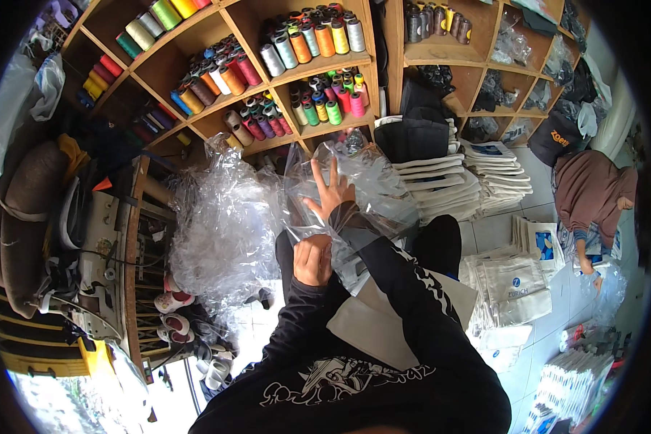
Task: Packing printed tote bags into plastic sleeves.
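A clear plastic bag [296, 189] hangs over my right hand [332, 192], which seems to be inside it with the fingers spread. My left hand [312, 260] is closed in a fist on the near edge of the same bag, below and left of the right one. On my lap, under the right forearm, lies a cream fabric piece [375, 322], partly covered by the sleeve. A large heap of crumpled clear plastic bags [220, 224] rises just left of my hands. More clear plastic [380, 184] lies beyond the right hand.
Wooden shelves [267, 85] with thread cones stand ahead. Stacks of cream tote bags [437, 177] sit ahead right, with more tote bags [510, 282] on the tiled floor. A person in brown [593, 192] bends over bags at the right. A sewing machine [101, 267] stands left.
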Motion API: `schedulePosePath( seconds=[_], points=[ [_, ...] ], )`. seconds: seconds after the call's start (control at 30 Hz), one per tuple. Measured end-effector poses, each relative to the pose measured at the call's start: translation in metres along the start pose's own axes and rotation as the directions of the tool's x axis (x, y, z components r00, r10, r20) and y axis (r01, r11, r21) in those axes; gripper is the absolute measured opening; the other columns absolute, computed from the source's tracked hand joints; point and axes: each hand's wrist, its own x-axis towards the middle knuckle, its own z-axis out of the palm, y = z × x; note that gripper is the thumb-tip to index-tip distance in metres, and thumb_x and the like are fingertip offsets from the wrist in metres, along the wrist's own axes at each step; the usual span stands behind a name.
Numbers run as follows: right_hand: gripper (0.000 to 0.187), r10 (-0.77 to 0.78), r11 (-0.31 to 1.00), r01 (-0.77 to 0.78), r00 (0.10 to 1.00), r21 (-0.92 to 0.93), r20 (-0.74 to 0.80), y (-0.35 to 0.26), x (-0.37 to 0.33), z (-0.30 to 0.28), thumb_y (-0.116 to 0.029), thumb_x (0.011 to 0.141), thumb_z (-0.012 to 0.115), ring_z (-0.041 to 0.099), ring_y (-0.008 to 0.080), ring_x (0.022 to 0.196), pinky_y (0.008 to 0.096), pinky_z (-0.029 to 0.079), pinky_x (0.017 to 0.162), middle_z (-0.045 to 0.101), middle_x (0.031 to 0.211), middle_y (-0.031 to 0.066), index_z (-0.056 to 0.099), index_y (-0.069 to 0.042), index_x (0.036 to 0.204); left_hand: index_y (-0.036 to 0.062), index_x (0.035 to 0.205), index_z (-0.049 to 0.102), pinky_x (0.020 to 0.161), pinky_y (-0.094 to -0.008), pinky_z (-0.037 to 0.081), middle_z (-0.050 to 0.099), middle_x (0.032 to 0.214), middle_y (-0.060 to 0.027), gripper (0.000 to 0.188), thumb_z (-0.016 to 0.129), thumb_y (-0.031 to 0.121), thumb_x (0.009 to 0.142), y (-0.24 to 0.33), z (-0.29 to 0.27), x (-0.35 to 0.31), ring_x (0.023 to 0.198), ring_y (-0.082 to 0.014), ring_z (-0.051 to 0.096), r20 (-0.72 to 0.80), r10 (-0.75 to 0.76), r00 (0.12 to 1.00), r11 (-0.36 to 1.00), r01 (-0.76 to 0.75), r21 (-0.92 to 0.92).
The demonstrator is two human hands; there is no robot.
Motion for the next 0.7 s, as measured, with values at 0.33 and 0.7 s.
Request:
schedulePosePath(
  seconds=[0.33,0.7],
  points=[
    [0.094,-0.211,0.977,0.209,0.964,-0.029,-0.165,0.003,0.001,-0.015,-0.071,0.053,0.060,0.001,0.0415,0.130,0.0710,0.005,0.091,0.004,0.143,0.0168,0.029,-0.031,0.133,0.0016,0.086,0.055,0.069,-0.0337,0.040,0.057,0.084,-0.0098,0.023,0.060,-0.006,0.066,0.002,0.001,-0.001,0.075,-0.0272,0.054,0.008,0.024,1.000,0.999,-0.024,0.024],
    [0.080,-0.302,0.952,0.286,0.932,-0.105,-0.200,0.000,0.010,-0.012,-0.063,0.070,0.051,0.017,0.0446,0.125,0.0663,0.015,0.092,0.012,0.142,0.0177,0.024,-0.026,0.136,0.0000,0.084,0.054,0.064,-0.0339,0.042,0.055,0.080,-0.0131,0.016,0.057,-0.006,0.070,0.004,0.005,-0.003,0.071,-0.0295,0.054,-0.020,-0.059,0.998,0.998,0.060,0.017]
  ],
)
